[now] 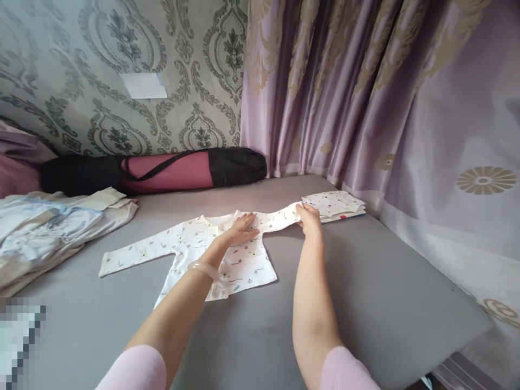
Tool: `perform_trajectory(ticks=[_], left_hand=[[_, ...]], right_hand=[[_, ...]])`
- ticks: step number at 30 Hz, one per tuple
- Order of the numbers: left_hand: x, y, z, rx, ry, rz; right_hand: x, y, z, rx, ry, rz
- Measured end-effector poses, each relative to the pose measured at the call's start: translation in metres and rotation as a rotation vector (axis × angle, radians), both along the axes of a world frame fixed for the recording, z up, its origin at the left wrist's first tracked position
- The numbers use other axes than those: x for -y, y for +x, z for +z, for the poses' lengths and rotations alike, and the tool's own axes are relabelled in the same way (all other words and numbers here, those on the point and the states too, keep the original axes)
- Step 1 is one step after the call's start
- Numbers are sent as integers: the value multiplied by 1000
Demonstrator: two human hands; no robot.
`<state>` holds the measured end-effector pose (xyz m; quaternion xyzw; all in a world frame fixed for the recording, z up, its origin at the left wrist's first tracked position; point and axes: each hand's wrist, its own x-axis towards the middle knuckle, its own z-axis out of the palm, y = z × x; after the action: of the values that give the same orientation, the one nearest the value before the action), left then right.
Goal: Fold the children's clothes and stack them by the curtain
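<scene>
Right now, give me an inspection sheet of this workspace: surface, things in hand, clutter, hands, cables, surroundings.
Surface: grey bed sheet, smooth and flat.
Things in hand: white printed baby shirt spread flat, one sleeve stretched out to the side.
Clutter: folded stack of printed garments at the far edge; loose clothes pile on the left; rolled mat in a black and pink bag against the wall.
Hands: left hand lies flat and open on the shirt near the neckline, with a bracelet on its wrist; right hand pinches the sleeve end.
Cables: nothing seen.
Surroundings: patterned wallpaper with a white paper stuck on it; purple curtain on the right.
</scene>
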<state>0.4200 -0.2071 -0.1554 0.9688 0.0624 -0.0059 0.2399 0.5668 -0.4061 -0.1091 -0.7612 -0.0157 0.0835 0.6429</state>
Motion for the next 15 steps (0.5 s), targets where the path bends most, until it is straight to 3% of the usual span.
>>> perform_trajectory(ticks=[4,15], left_hand=[[-2,3,1,-48,22,-22],[4,17,29,-168,70,47]], right_hand=[[-3,-8,17,-126,306,28],[-48,-46,44,-158,539,258]])
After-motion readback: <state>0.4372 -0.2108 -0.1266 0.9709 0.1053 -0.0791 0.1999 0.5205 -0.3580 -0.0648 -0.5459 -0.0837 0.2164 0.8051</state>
